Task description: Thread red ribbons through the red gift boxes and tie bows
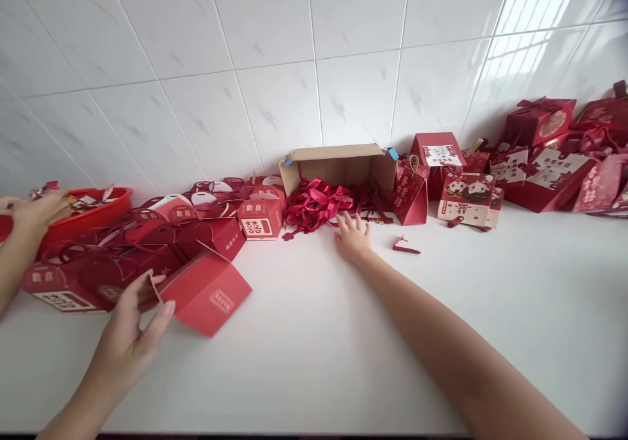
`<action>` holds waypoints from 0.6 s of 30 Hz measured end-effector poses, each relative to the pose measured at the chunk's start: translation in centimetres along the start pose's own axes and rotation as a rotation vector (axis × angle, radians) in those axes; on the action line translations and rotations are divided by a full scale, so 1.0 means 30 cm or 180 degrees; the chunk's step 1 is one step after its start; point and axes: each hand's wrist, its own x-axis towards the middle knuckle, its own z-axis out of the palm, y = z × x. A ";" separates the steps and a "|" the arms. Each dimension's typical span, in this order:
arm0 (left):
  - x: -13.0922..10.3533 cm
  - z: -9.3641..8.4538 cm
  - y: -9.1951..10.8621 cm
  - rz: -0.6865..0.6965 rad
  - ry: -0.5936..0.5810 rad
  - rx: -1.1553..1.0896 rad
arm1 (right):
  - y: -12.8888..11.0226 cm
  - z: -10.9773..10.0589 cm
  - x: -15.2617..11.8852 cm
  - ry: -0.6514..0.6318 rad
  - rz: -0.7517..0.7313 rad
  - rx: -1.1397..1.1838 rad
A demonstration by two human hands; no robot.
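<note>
My left hand (128, 337) pinches the edge of a red paper gift box (209, 293), thumb on the near side. The box is tilted over the table and small gold print shows on its side. Out to the middle stretches my right hand (354, 238), palm down with fingers spread. Its fingertips are at the near edge of a heap of red ribbons (318, 203), which spills from a cardboard box (338, 153) lying on its side. A short folded red strip (406, 246) lies to the right of that hand.
Several assembled red gift boxes (260, 221) stand in rows on the left. Another person's hand (42, 210) reaches over a red plastic basin (110, 206) of small packets. More boxes (554, 175) and bags crowd the right, against the tiled wall (275, 100).
</note>
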 end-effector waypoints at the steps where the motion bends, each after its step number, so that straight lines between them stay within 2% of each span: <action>1: -0.020 0.020 0.018 -0.0057 -0.0157 -0.0268 | 0.002 0.004 0.003 -0.0061 -0.0084 0.0027; 4: -0.073 0.093 0.133 -0.0121 -0.0300 -0.0740 | -0.006 -0.009 0.003 -0.0188 -0.0239 0.0206; 7: -0.091 0.156 0.279 0.0142 -0.0826 -0.0453 | -0.042 -0.044 -0.003 -0.0202 -0.0335 0.0552; 9: -0.079 0.184 0.354 0.0372 -0.0786 -0.0333 | -0.082 -0.086 0.000 -0.0150 -0.0331 0.0893; 11: -0.056 0.206 0.402 0.0597 -0.0625 -0.0077 | -0.130 -0.152 0.008 -0.0077 -0.0304 0.1314; 13: -0.035 0.228 0.428 0.0616 -0.0602 0.0218 | -0.178 -0.244 0.012 -0.0014 -0.0354 0.1759; 16: -0.029 0.268 0.443 0.0210 -0.0547 0.0225 | -0.232 -0.402 -0.015 0.0220 -0.0569 0.2451; 18: -0.045 0.294 0.446 -0.0056 -0.0400 0.0009 | -0.248 -0.495 -0.057 0.0516 -0.0923 0.3685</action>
